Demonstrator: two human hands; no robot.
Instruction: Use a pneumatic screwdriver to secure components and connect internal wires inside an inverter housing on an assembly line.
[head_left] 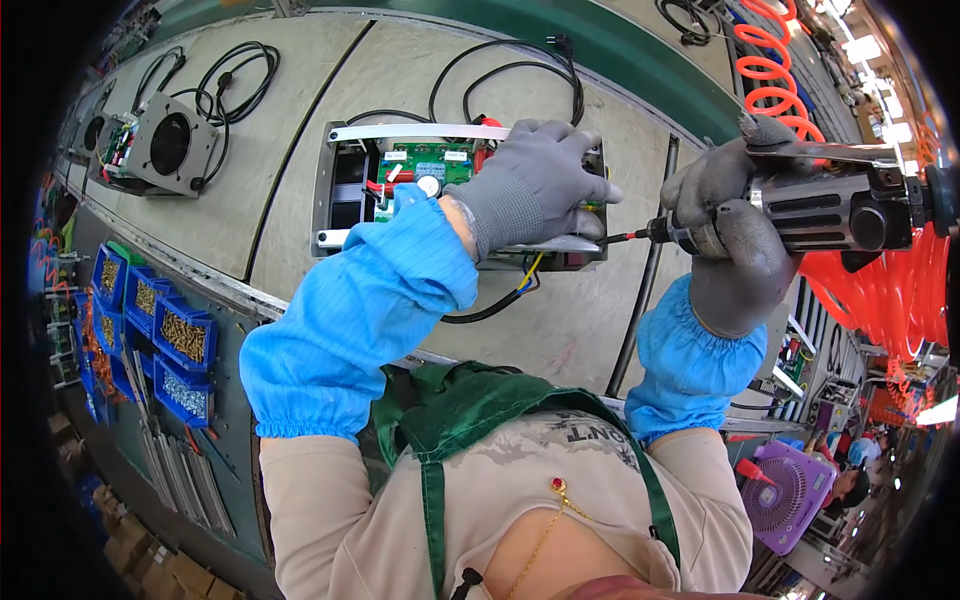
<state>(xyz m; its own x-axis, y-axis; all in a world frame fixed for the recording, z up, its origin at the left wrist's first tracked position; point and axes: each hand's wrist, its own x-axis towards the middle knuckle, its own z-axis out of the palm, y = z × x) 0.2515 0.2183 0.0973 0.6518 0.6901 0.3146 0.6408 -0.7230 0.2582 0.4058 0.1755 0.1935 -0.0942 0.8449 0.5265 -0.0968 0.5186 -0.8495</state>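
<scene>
A metal-framed electrical unit [326, 190] with a green circuit board [430, 158] inside lies on the work surface in front of me. My left hand [535, 185], in a grey glove, rests across its right end with fingers spread, covering part of the board. My right hand [735, 240], also gloved, is wrapped around a black and silver power screwdriver [835, 215] held level. The bit [625, 237] points left, and its tip meets the near right corner of the frame, close to my left hand. Yellow and dark wires [530, 275] come out at the unit's near side.
A black power cord [500, 68] loops behind the unit. Another fan-fronted unit [165, 150] stands on the left with coiled cable. Blue bins [185, 335] of screws sit at lower left beside metal strips [185, 475]. Orange coiled hoses [770, 70] hang at right, above a purple fan [785, 495].
</scene>
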